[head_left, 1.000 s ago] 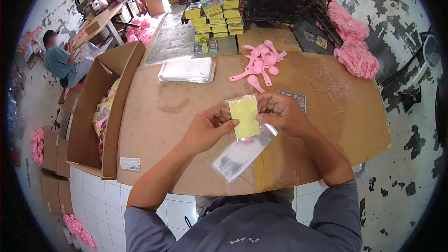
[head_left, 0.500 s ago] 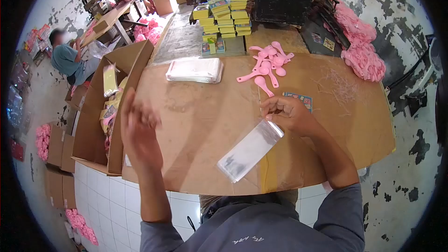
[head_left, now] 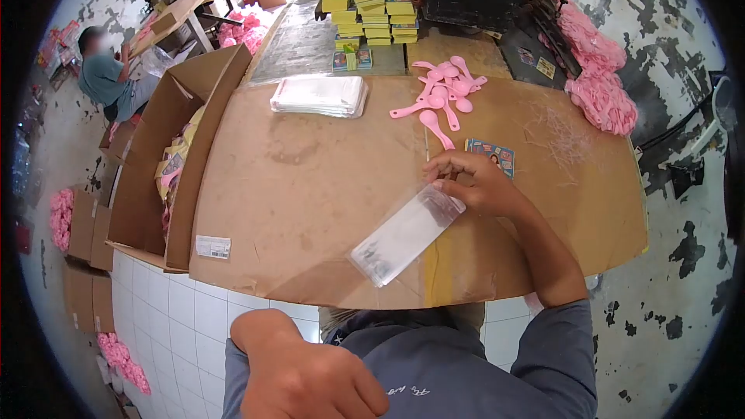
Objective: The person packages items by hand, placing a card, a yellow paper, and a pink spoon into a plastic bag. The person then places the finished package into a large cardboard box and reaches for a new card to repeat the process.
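Observation:
My right hand (head_left: 479, 184) pinches the upper end of a clear plastic sleeve (head_left: 405, 236), which slants across the cardboard tabletop (head_left: 310, 209). Close to the torso, my left hand (head_left: 314, 380) is curled with its back to the camera. Its fingertips and anything within them are hidden. Just beyond the right hand lies a pink spoon (head_left: 436, 129), with a heap of pink spoons (head_left: 446, 87) behind it. A blue printed card (head_left: 497, 157) is partly covered by the right hand. Farther left rests a stack of clear sleeves (head_left: 319, 96).
An open carton (head_left: 147, 186) with yellow and pink packets borders the table's left side. Stacked yellow-edged card bundles (head_left: 372, 12) stand at the back. Plastic strips (head_left: 555, 143) lie at right, near bundled pink material (head_left: 601, 93). Another person (head_left: 109, 77) sits at far left.
My left hand has swung from beside the carton down to my torso, its fingers now curled. The yellow packet upright in the carton no longer shows there. The right hand keeps hold of the sleeve.

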A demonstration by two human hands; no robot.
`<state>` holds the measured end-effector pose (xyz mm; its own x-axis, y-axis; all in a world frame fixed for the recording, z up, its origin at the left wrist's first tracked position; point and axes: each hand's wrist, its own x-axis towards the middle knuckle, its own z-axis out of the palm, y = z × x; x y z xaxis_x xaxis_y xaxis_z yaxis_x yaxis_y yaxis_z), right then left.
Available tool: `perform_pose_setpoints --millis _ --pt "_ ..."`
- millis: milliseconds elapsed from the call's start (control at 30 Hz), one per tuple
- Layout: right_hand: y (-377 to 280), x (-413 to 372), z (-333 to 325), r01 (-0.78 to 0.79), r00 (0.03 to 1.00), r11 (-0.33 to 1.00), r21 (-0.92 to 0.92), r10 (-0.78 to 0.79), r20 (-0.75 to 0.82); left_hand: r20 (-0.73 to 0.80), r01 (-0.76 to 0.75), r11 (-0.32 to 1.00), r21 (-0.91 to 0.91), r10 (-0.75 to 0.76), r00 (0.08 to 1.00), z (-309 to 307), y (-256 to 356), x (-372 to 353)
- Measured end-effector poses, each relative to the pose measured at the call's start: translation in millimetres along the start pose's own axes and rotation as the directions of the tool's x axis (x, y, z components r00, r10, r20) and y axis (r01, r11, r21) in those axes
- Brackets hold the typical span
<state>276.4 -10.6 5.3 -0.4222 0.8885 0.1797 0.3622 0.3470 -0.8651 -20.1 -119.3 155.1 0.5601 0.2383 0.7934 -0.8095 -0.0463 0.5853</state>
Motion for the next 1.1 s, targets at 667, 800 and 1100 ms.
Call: perform_pose_setpoints --millis 667,800,1100 --pt "-13.9 -17.0 -78.0 -0.068 0.995 0.739 -0.67 0.0 -0.1 -0.029 0.296 0.953 0.064 -0.295 0.955 -56.0 -16.2 -24.0" --pt "22.3 -27.9 -94.6 -0.186 0.981 0.765 -0.617 0.112 -0.157 -0.503 0.764 0.427 0.484 -0.579 0.642 -107.0 -56.5 -20.5" --pt "35.0 -30.6 -92.3 -0.27 0.943 0.878 -0.395 0.158 -0.293 -0.571 0.598 -0.047 0.801 -0.362 0.737 -147.9 -139.8 -70.9"
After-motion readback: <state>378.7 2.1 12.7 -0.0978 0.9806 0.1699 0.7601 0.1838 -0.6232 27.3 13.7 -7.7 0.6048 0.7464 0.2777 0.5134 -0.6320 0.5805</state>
